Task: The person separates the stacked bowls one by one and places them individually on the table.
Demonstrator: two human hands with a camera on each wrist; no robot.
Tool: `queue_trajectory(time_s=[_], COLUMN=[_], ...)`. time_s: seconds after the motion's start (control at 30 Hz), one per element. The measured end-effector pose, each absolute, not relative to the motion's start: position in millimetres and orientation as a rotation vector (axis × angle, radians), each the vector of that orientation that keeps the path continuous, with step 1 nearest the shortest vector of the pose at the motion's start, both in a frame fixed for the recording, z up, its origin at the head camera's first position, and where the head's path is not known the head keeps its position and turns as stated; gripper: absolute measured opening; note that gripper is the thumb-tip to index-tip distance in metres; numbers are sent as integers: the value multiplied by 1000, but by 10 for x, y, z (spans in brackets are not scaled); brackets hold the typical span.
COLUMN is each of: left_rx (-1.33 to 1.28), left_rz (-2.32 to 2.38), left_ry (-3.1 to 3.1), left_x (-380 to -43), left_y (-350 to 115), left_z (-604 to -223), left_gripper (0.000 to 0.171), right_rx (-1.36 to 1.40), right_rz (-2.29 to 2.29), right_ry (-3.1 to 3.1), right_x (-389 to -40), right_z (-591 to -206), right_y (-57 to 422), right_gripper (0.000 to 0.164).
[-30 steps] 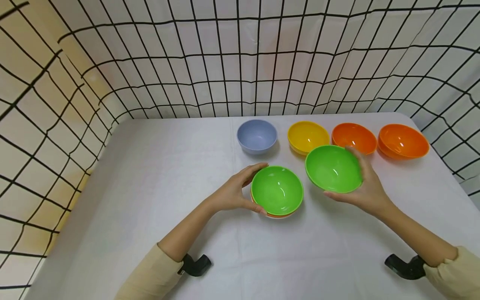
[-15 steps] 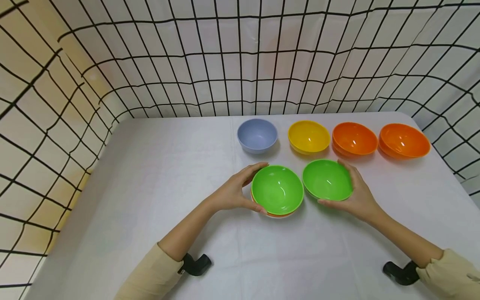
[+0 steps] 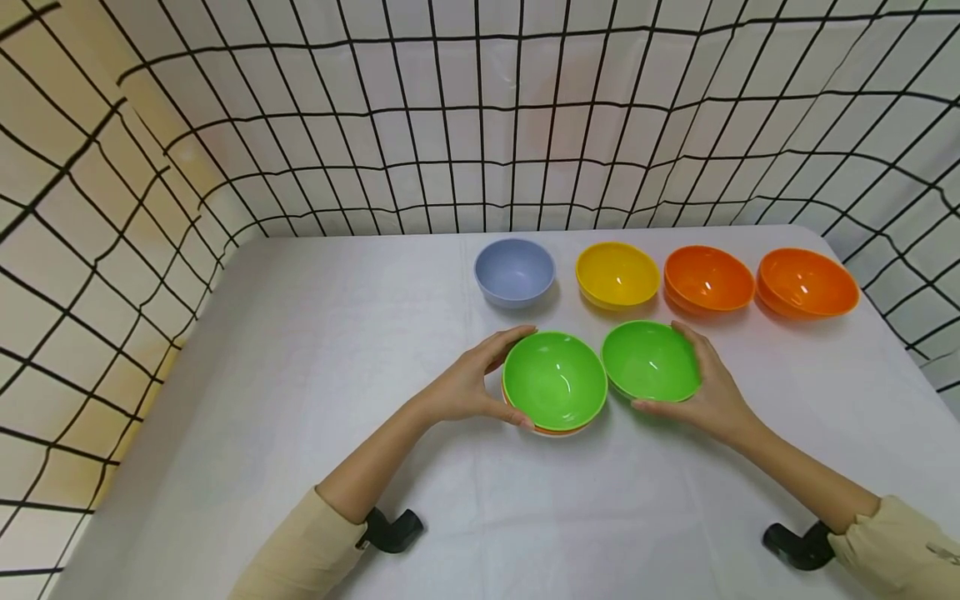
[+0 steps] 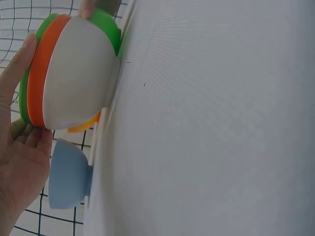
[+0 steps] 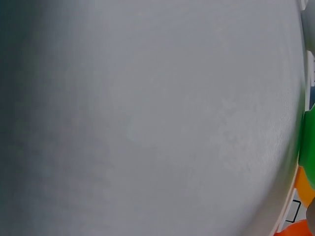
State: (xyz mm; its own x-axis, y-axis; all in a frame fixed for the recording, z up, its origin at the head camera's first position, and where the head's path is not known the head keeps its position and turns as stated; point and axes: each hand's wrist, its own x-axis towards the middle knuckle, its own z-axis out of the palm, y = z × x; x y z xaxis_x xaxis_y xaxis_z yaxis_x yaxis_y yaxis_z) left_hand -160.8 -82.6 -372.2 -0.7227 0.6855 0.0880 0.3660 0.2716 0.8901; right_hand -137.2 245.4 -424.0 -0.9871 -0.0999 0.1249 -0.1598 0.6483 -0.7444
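Observation:
My left hand [image 3: 483, 379] grips the left side of a nested stack of bowls, thumb at the near side and fingers at the far side. On top is a green bowl [image 3: 555, 379]; the left wrist view shows an orange bowl [image 4: 42, 73] and a white bowl [image 4: 78, 73] beneath it. Just right of the stack, a second green bowl [image 3: 651, 360] is on the white cloth, its rim close to or touching the stack's. My right hand [image 3: 712, 392] holds that bowl by its right side. The right wrist view catches only a strip of green bowl [image 5: 309, 147].
Behind the hands runs a row of bowls: blue [image 3: 514, 273], yellow [image 3: 618, 276], orange [image 3: 708, 280] and another orange [image 3: 807, 283]. A black wire grid [image 3: 480, 108] walls the back and sides of the table [image 3: 337, 317].
My right hand has brought its green bowl down and leftward, from above the cloth to beside the stack. The left hand and stack have stayed in place.

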Motion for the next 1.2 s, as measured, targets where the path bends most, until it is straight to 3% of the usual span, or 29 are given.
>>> queue_trajectory(time_s=[0.6, 1.2], left_rx=[948, 950], left_rz=[1425, 1425], left_ry=[2242, 2239], left_x=[-1604, -1598], left_y=[-824, -818], left_z=[-3720, -3712], left_gripper=[101, 100], right_rx=[292, 447], right_rz=[1151, 1193], right_ry=[-2872, -2760], right_x=[-1390, -1462], right_z=[-4185, -3969], right_y=[2479, 2525], right_gripper=[122, 113])
